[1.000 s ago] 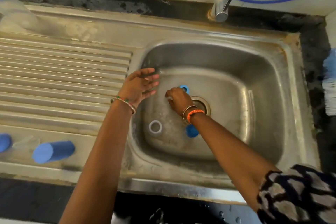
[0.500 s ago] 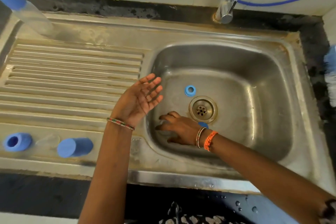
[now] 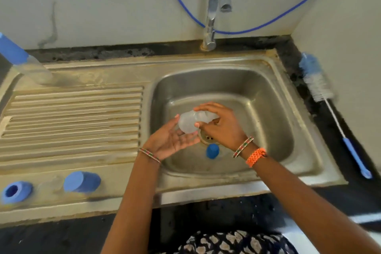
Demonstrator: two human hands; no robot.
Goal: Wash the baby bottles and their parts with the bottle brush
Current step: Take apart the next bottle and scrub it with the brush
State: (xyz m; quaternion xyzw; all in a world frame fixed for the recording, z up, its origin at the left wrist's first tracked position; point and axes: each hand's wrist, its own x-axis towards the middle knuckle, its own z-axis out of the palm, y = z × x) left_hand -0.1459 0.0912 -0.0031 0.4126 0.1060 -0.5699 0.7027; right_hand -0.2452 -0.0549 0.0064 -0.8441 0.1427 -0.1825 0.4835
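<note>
Bottle: a clear plastic bottle (image 3: 190, 122) sits in my hands over the sink (image 3: 305, 130) basin, just above the drain (image 3: 207, 138).
Right hand: my right hand (image 3: 221, 128) grips the bottle's far end, fingers and thumb curled round it.
Left hand: my left hand (image 3: 175, 142) lies palm up with fingers spread, cradling the bottle's near end from below.
Handling: I judge it light and stiff but thin-walled; wet, it will be slippery, so I would hold the body round its middle and leave the mouth free. I cannot tell which end is the mouth; the bottle is blurred.
Brush: the brush (image 3: 329, 109) lies untouched on the worktop (image 3: 350, 196) right of the sink, bristles toward the wall, well apart from both hands.
Other parts: a blue cap (image 3: 212, 151) lies in the basin just beside the drain; a blue ring (image 3: 15, 192) and a second cap (image 3: 82, 181) lie on the front of the drainboard (image 3: 72, 121); another bottle (image 3: 26, 64) stands at its far left corner.
Room: the basin walls hem in my hands on all sides; the tap (image 3: 214, 12) hangs above the far rim. The way right toward the brush looks open once I lift over the sink rim.
</note>
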